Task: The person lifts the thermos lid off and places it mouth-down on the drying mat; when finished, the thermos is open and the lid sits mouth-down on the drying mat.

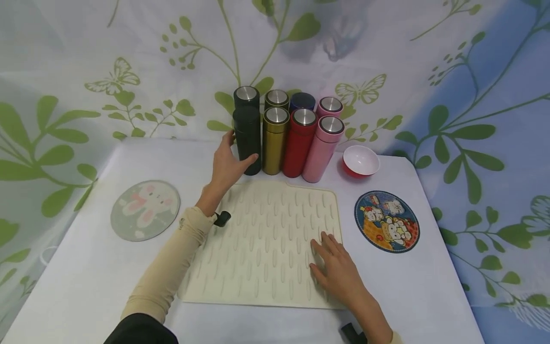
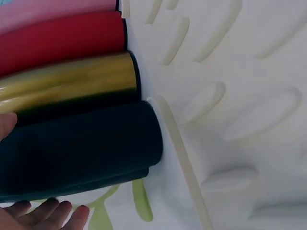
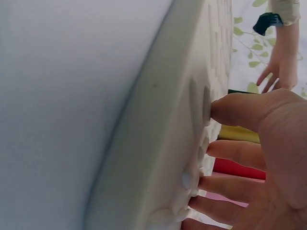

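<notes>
A black thermos bottle (image 1: 247, 126) stands at the left end of the front row of bottles. My left hand (image 1: 227, 165) is around it, thumb across the front and fingers along its left side. In the left wrist view the fingers (image 2: 53, 215) lie loosely beside the black bottle, not visibly curled round it. A cream mat with raised oval ridges (image 1: 262, 248) lies flat before the bottles. My right hand (image 1: 339, 274) rests on the mat's right part with fingers spread; the right wrist view shows its fingertips at the ridges.
Gold (image 1: 275, 143), red (image 1: 299, 143) and pink bottles (image 1: 320, 150) stand beside the black one, with more bottles behind. A red-and-white bowl (image 1: 361, 161) is right of them. Round mats lie left (image 1: 146, 210) and right (image 1: 386, 222). Patterned cloth (image 1: 172, 71) hangs behind.
</notes>
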Available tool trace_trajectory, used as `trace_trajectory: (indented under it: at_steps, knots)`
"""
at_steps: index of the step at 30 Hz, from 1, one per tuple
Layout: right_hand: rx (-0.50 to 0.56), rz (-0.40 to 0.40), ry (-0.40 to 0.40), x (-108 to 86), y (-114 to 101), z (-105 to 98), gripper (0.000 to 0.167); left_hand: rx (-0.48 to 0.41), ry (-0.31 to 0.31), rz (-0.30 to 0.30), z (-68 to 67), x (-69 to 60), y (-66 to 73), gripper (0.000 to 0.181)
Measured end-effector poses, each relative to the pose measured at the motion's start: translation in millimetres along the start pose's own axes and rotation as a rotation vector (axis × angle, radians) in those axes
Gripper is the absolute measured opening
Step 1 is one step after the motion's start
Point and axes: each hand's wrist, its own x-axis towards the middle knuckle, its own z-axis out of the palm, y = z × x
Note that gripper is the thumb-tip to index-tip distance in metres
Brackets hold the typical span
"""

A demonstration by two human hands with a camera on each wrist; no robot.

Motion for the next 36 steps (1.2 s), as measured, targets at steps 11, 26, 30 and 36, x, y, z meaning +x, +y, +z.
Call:
trace_trajectory:
  at_steps: [11,26,30,36]
  knots:
    - [0.027,0.036,-0.026,-1.8,-5,3,0.056,-0.022,0.046,-0.076,8.6,6.2,-9.3,0.090]
    - [0.051,0.057,-0.014,0.7,-5,2,0.057,-0.164,0.161,-0.001,-5.3,-11.8,-8.7,0.076]
    - [0.059,0.063,0.000,0.5,-4,2,0.057,-0.243,0.217,0.065,-18.1,-14.8,1.2,0.077]
    - [0.065,0.067,0.020,-1.3,-6,3,0.057,-0.338,0.156,0.176,-49.7,-39.3,46.5,0.069]
